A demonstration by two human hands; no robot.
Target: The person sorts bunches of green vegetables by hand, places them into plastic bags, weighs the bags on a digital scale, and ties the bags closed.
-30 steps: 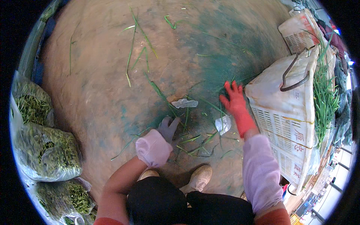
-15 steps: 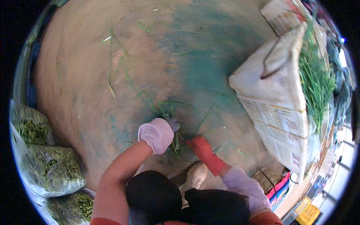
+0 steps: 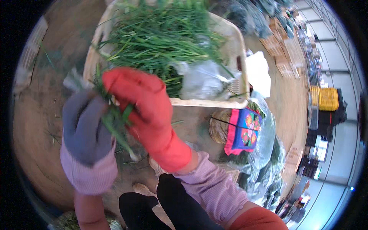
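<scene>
Green stalks [image 3: 122,138], pinched between grey-gloved left hand [image 3: 86,124] and red-gloved right hand [image 3: 143,103] near a crate [image 3: 209,103], seem mid-bunching, so the next move needs steadiness.

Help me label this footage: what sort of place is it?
Likely a produce-packing shed or warehouse: a white crate is heaped with long green leaves, clear bags of greenery lie nearby, and wide pale wall panels line the far side.

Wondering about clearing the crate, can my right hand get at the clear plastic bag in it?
Probably yes: the clear plastic bag lies mostly uncovered near the red-gloved right hand, though that hand seems busy with green stalks.
</scene>
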